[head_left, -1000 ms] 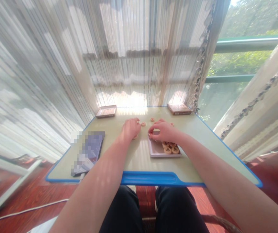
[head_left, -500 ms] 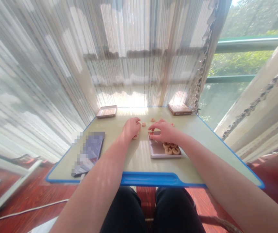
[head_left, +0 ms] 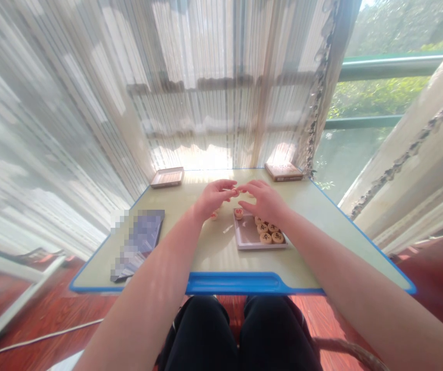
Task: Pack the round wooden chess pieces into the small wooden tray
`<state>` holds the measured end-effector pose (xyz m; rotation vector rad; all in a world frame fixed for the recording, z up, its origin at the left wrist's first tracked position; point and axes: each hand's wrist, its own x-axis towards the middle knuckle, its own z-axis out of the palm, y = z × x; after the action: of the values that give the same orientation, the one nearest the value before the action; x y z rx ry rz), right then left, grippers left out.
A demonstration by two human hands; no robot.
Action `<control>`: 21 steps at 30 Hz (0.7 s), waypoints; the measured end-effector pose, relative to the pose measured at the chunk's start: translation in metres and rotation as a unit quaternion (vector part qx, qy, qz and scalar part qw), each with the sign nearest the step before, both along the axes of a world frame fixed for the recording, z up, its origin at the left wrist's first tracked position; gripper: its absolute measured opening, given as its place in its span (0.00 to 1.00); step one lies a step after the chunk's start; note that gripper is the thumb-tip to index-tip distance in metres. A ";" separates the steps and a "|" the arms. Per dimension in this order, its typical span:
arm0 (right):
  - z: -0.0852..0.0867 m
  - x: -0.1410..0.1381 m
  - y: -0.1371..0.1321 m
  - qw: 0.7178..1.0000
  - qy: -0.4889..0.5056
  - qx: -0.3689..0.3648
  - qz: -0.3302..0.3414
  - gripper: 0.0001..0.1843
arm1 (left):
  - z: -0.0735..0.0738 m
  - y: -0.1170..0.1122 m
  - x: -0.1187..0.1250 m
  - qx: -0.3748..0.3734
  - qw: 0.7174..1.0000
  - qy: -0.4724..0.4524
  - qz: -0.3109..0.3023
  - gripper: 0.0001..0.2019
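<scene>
My left hand (head_left: 217,198) pinches a round Chinese chess piece (head_left: 235,192) with red marking, held above the table. My right hand (head_left: 265,200) is close by, its index finger at the piece's edge and its thumb spread apart below. Under the right hand lies a shallow tray (head_left: 243,238). A red-marked piece (head_left: 239,213) rests at its far left corner, and several black-marked pieces (head_left: 265,238) lie along its right side, partly covered by the hand. Another red-marked piece (head_left: 214,216) is on the table under my left wrist. One more piece (head_left: 251,195) shows partly behind the right fingers.
The pale table (head_left: 213,252) has a blue rim. At the far left stands an open shallow box (head_left: 167,177), at the far right a closed box (head_left: 284,172). A partly blurred dark flat object (head_left: 149,232) lies at the left. Curtains (head_left: 206,113) hang behind.
My left hand has lifted a piece and moved right. My right hand has left the red piece in the tray's corner and come up to meet the left. The view has shifted slightly.
</scene>
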<state>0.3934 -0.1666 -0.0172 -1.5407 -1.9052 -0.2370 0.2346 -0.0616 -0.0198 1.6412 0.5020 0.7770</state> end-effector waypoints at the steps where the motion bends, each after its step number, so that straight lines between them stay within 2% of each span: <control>1: 0.000 0.000 0.000 1.000 -0.001 0.006 0.000 0.15 | 0.000 0.000 0.000 -0.019 1.000 -0.006 -0.015 0.22; 7: 0.000 -0.001 0.000 0.999 -0.007 0.034 -0.002 0.11 | 0.003 -0.003 0.001 -0.061 0.994 -0.024 -0.084 0.21; 9: 0.002 -0.001 -0.001 0.999 -0.004 0.031 -0.007 0.10 | 0.004 -0.004 0.002 -0.070 0.994 -0.022 -0.083 0.20; 12: 0.008 -0.003 -0.006 1.000 0.007 -0.009 -0.020 0.10 | 0.006 -0.004 0.002 -0.067 0.997 -0.003 -0.029 0.18; 16: 0.021 -0.008 -0.021 0.993 -0.017 -0.113 0.001 0.09 | 0.006 -0.002 0.000 0.008 0.998 0.019 0.062 0.16; 21: 0.029 -0.013 -0.037 0.970 -0.077 -0.229 0.038 0.08 | 0.003 0.000 -0.002 0.042 0.995 0.040 0.080 0.16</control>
<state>0.3801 -0.2040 0.0119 -1.7780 -2.2486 0.1337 0.2331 -0.0617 -0.0164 1.7309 0.6725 0.8629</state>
